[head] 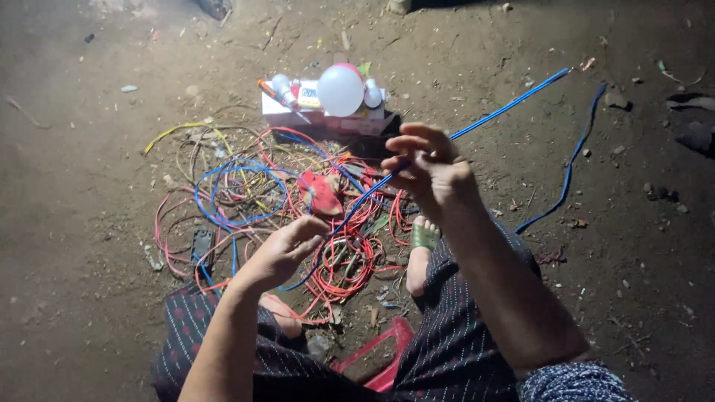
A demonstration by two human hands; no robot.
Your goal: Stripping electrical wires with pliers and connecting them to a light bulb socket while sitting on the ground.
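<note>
Dirt ground (89, 283) under tangled wires (253, 193), box (320, 115).

I am seeing my right hand (430, 165) covering the blue wire (506, 109) where the fingers are curling, my left hand (283, 249) hiding its lower stretch, and the red plastic piece (376, 356) partly lying under my legs

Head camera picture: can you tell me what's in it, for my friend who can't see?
A seated person stretches a blue wire between the left hand and the raised right hand. On the dirt ground ahead lies a tangle of red, blue and yellow wires. Behind it, white bulbs sit on a small box.
</note>
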